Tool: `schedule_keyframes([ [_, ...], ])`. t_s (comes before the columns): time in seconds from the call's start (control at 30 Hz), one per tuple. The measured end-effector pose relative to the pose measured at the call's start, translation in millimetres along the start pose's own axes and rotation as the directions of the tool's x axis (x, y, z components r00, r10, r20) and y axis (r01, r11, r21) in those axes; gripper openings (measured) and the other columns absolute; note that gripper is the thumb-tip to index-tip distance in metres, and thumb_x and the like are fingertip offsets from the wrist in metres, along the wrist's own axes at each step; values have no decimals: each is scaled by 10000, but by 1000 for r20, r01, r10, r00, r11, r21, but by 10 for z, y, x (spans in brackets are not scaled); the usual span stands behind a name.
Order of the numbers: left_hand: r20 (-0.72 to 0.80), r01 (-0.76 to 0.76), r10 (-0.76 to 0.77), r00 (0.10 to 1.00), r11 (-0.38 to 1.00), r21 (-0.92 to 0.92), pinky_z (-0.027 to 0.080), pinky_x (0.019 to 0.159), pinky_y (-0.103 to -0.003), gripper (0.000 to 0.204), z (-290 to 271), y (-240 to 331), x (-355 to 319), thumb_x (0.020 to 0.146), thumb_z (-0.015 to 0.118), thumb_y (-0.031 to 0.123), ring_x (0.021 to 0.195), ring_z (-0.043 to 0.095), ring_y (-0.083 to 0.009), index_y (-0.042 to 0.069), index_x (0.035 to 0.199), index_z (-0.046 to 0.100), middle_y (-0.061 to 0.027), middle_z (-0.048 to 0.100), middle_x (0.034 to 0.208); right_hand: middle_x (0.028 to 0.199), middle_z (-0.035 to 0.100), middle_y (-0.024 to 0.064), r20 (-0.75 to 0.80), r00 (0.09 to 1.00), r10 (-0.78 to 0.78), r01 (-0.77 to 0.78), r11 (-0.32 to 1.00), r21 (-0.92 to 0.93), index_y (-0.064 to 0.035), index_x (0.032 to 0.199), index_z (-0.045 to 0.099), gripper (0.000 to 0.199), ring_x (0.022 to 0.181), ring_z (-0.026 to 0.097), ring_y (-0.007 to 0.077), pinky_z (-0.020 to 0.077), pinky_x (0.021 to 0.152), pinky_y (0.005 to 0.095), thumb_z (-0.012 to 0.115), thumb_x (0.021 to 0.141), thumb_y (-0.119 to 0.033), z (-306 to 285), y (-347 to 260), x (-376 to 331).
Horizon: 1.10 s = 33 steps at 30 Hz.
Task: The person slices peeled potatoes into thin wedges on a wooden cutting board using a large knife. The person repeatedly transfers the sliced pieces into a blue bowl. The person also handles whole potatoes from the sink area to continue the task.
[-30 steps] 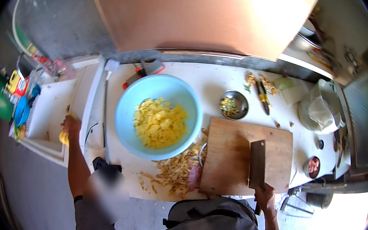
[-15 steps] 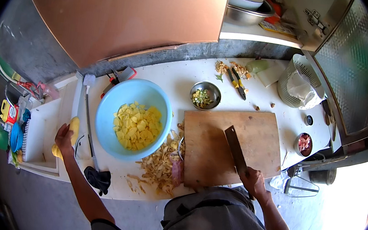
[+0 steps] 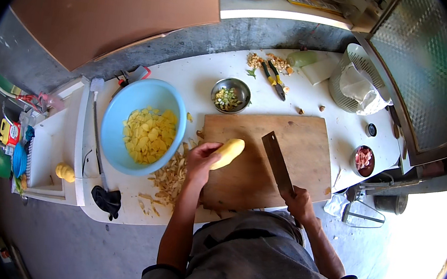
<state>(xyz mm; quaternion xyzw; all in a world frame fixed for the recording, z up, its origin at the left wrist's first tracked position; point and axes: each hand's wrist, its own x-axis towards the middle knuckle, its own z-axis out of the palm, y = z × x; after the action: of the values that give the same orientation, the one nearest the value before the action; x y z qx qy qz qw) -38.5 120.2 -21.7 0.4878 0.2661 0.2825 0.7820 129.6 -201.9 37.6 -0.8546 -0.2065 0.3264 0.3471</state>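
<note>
My left hand (image 3: 201, 160) is closed on a peeled yellow potato (image 3: 229, 154), held above the left part of a wooden cutting board (image 3: 302, 148). The fingers of my right hand (image 3: 300, 203) wrap round the handle of a cleaver (image 3: 278, 165), whose dark rectangular blade points away from me over the board. Left of the board stands a light-blue basin (image 3: 111, 121) with cut potato pieces (image 3: 149, 135) in it. Potato peelings (image 3: 168, 181) lie between basin and board, partly hidden by my left arm. Another peeled potato (image 3: 65, 171) rests by the sink's edge.
Beyond the board are a metal bowl of chopped greens (image 3: 231, 95) and yellow-handled pliers (image 3: 275, 80). A small bowl of meat (image 3: 363, 160) stands at the right, with a pale plastic basket (image 3: 346, 82) behind. The white sink (image 3: 57, 142) borders the table's left end.
My left hand has brought one potato from the sink's edge rightward to above the board. The other potato stays there. My right hand still holds the cleaver, and the whole view has shifted.
</note>
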Motion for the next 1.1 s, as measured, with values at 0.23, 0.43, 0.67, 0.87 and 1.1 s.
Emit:
schedule_keyframes([
  [0.23,261,-106,-25,965,874,474,578,1034,-375,490,728,-305,154,861,772,6,1162,727,-251,-34,1341,682,-138,740,1298,623,522,121,-8,999,33,-32,999,23,71,929,703,383,638,502,130,455,584,418,743,1023,-298,-449,-124,-195],
  [0.43,590,-521,5,807,476,708,507,1159,-432,560,834,-28,41,817,709,-76,1364,586,-387,18,1368,673,-154,597,1485,641,548,148,22,999,-35,35,999,6,66,1000,739,378,629,500,151,470,600,419,748,1050,-309,-662,-183,-202],
  [0.67,565,-545,18,825,288,787,468,1194,-472,592,798,59,-159,799,776,-58,1369,554,-416,59,1369,669,-145,579,1506,710,582,242,139,951,-276,285,957,-49,47,1099,759,351,618,514,217,493,630,436,721,1077,-301,-772,-312,-40],
  [0.87,27,-48,43,999,595,802,556,1001,-431,647,782,-114,-551,872,878,123,1099,675,-315,7,1434,580,-163,695,1210,702,608,202,281,909,-309,315,949,24,58,1175,738,363,635,520,227,497,643,435,659,1116,-291,-707,-481,60],
  [1.1,-124,85,-21,992,841,535,578,648,-297,476,756,-551,-648,944,882,234,733,699,-148,-52,1217,617,-100,733,913,669,542,154,395,879,-267,261,963,71,57,1028,696,454,627,500,238,474,632,438,557,1165,-352,-590,-575,108],
])
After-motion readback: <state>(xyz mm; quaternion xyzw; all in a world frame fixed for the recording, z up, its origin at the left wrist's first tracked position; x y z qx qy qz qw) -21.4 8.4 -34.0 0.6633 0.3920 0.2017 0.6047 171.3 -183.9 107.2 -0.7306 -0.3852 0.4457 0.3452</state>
